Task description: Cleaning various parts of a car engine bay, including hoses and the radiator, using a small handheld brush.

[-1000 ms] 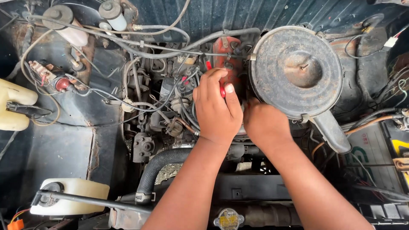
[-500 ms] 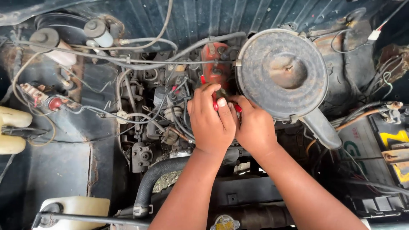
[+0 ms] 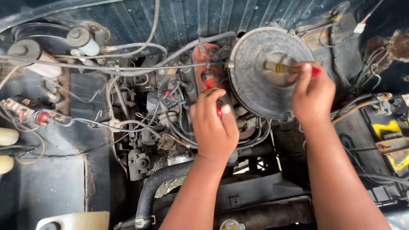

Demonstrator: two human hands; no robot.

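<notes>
Both bare forearms are reaching forward; the left hand (image 3: 214,123) is curling its fingers closed in a grip, the right hand (image 3: 312,94) is pinching, fingertips down.

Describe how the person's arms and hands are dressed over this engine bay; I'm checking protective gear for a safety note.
Both forearms are bare as far as the picture shows, with no sleeves or cuffs in view. The left hand and right hand wear no gloves, and no rings, watch or wristbands show. The fingernails are short and unpainted.
</notes>
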